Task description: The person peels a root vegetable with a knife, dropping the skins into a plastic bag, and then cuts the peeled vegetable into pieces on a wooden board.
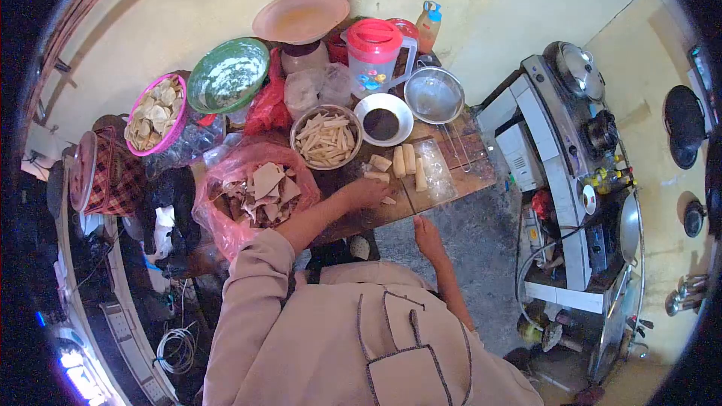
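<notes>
My left hand (366,193) rests at the front of the wooden table, fingers curled over a pale peeled cassava piece (389,201). Another short piece (377,177) lies just behind its fingers, and several longer peeled pieces (409,159) lie to the right. My right hand (427,237) is at the table's front edge, closed like a fist; what it holds, if anything, is hidden. Behind my left hand, a metal bowl (328,168) contains many cut cassava sticks (325,140). A pink plastic bag (226,231) full of peels (267,186) sits left of my left forearm.
A white bowl (404,127) of dark liquid and a strainer (435,95) stand behind the pieces. Further back are a red-lidded pitcher (374,56), a green basin (228,75) and a pink basket (174,129) of chips. At right is a stove (553,101).
</notes>
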The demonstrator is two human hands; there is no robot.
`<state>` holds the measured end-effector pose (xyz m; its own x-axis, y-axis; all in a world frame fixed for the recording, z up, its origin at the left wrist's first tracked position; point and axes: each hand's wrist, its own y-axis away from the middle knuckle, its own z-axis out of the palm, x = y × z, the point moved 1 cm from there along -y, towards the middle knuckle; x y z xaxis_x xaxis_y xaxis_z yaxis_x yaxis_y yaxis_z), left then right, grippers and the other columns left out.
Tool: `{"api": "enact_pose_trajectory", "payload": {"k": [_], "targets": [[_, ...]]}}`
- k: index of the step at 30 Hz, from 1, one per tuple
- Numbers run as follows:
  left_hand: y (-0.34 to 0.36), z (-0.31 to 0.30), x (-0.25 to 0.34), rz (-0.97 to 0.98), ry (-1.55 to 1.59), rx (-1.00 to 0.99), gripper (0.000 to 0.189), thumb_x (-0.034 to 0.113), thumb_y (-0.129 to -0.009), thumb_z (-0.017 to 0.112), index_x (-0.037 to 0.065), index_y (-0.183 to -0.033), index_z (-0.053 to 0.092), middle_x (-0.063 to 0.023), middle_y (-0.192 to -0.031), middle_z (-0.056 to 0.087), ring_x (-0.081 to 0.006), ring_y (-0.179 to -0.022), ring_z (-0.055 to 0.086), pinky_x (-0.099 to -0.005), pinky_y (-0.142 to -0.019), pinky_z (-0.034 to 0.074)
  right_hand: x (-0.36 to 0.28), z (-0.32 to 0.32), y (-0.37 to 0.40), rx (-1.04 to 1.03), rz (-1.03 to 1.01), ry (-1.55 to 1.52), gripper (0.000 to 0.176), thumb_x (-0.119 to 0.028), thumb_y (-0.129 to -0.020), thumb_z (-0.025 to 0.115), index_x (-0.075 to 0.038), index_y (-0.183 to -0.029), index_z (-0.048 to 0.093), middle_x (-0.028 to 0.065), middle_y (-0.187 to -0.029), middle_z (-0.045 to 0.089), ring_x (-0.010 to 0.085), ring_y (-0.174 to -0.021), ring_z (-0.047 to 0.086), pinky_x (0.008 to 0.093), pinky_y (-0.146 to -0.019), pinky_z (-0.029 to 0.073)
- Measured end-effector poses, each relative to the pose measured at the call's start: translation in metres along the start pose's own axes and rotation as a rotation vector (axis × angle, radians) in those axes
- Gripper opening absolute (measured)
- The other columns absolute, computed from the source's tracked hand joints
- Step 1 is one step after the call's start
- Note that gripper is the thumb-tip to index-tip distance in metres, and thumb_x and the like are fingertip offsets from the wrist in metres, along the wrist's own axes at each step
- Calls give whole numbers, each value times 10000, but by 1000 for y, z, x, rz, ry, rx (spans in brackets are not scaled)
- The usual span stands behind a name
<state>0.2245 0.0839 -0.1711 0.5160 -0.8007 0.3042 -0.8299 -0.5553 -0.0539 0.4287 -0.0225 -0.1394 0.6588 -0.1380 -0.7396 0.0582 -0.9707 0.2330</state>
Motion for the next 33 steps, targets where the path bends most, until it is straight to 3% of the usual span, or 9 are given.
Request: {"api": "enact_pose_trajectory", "payload": {"k": [7, 11, 15, 19, 24, 27, 29, 31, 33], "targets": [[0, 17, 14, -123, -137, 185, 235, 123, -763, 480, 36, -981, 492, -163, -885, 564, -297, -772, 576, -403, -628, 487, 10, 7, 0, 80, -41, 5, 462, -384, -912, 303, 30, -840, 494, 234, -784, 525, 396, -770, 503, 428, -701, 388], [5, -13, 26, -356, 237, 224, 231, 103, -734, 493, 23, -951, 508, -170, -901, 560, -341, -784, 561, -432, -690, 456, 5, 4, 1, 65, 26, -32, 460, -389, -910, 310, 28, -841, 490, 232, -783, 524, 400, -771, 499, 430, -704, 388], [16, -53, 3, -383, 502, 397, 291, 108, -676, 539, 16, -950, 508, -182, -882, 558, -362, -803, 547, -445, -718, 427, 12, 0, -2, -13, 65, -4, 475, -398, -907, 298, 10, -1038, 502, 257, -1005, 532, 425, -964, 486, 446, -828, 382], [42, -177, -17, -405, -80, 384, 423, 167, -652, 613, 20, -1022, 472, -174, -853, 560, -341, -818, 546, -431, -698, 437, 8, 1, 2, -16, 51, 37, 464, -388, -909, 305, 24, -972, 508, 257, -956, 542, 432, -930, 496, 454, -787, 389], [54, -141, -107, -751, -163, 278, 371, 192, -690, 586, 35, -1008, 478, -156, -848, 567, -325, -830, 552, -431, -711, 445, 0, 5, 4, -54, -2, 0, 438, -367, -914, 303, 25, -875, 494, 235, -836, 528, 407, -808, 495, 444, -702, 386], [30, -119, -78, -578, -311, 519, 328, 207, -695, 585, 34, -962, 503, -170, -841, 576, -328, -813, 563, -436, -702, 449, 4, 12, 2, -6, -25, -13, 417, -343, -920, 294, 2, -764, 469, 181, -673, 489, 334, -620, 469, 415, -603, 370], [-4, -89, -58, -522, 120, 207, 260, 193, -707, 565, 40, -914, 529, -170, -890, 559, -319, -812, 564, -426, -712, 449, 2, 13, 3, 42, -75, -52, 419, -342, -920, 298, 2, -746, 460, 173, -657, 477, 316, -600, 456, 411, -589, 364], [-2, -71, -6, -350, -54, 153, 225, 208, -718, 555, 53, -879, 539, -147, -895, 550, -287, -802, 575, -409, -665, 474, 2, 12, 4, 45, -57, -53, 417, -340, -920, 300, 0, -737, 457, 171, -654, 474, 320, -606, 458, 409, -590, 364], [-8, -52, 21, -557, -130, 203, 231, 248, -720, 561, 66, -859, 530, -119, -857, 551, -253, -771, 592, -398, -575, 494, 7, 11, 5, 61, -47, -23, 417, -339, -919, 303, 0, -736, 459, 173, -654, 472, 325, -613, 461, 409, -593, 367]]}}
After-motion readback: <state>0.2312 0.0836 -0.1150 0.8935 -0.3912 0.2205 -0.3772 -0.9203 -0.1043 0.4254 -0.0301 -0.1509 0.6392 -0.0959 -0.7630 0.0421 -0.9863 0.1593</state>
